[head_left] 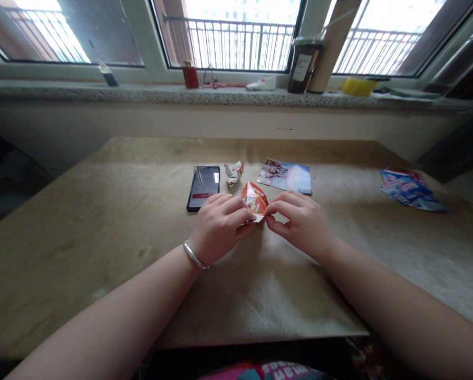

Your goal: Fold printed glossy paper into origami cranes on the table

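Observation:
A small piece of folded paper (254, 196), orange and white with print on it, is held between both hands just above the table. My left hand (222, 224), with a silver bangle at the wrist, is closed on its left and lower edge. Thumb and fingertips of my right hand (297, 219) pinch its lower right corner. Behind it stands a small folded paper figure (234, 173), white with orange and green. A black smartphone (204, 186) with a lit screen lies by my left hand. Beyond my right hand lies a blue printed sheet (286, 176).
Blue and pink wrappers (412, 190) lie at the right of the brown table (102, 227). Along the granite windowsill (149, 95) stand a red container (190, 75), a dark lidded jar (302, 66), a cardboard tube (331, 47) and a yellow object (358, 86).

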### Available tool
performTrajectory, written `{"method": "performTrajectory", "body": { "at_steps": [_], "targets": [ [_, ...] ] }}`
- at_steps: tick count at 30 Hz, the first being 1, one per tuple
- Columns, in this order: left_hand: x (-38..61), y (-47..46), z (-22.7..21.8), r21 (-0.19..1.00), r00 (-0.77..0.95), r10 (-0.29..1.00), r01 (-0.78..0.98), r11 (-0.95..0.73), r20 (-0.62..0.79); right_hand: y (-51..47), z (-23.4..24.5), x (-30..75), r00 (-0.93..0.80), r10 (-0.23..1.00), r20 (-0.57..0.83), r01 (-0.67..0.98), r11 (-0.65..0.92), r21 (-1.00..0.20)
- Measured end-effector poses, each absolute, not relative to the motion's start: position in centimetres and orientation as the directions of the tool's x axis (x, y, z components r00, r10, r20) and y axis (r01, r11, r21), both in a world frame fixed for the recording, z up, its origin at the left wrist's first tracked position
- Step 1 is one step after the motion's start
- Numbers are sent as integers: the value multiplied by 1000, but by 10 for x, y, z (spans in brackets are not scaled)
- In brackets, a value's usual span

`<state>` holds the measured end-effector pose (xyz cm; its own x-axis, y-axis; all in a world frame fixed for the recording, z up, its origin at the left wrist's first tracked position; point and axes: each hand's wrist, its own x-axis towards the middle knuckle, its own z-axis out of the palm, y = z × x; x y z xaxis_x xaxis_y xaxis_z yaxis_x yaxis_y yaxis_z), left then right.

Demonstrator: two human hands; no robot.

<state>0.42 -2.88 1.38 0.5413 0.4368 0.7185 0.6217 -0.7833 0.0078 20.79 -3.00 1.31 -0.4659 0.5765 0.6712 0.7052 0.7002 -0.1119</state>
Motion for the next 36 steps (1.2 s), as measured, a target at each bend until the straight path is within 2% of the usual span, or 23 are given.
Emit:
{"method": "performTrajectory", "body": {
  "at_steps": [12,30,36],
  "targets": [
    [4,-27,12,1,540,433,624,-781,721,-29,10,211,-455,631,629,731,668,-141],
    [4,-28,14,10,556,467,636,-772,688,-31,12,210,-465,621,631,733,670,-120],
    [3,-27,13,42,539,518,665,-746,664,-30,13,210,-455,614,645,733,669,-119]
  ]
}}
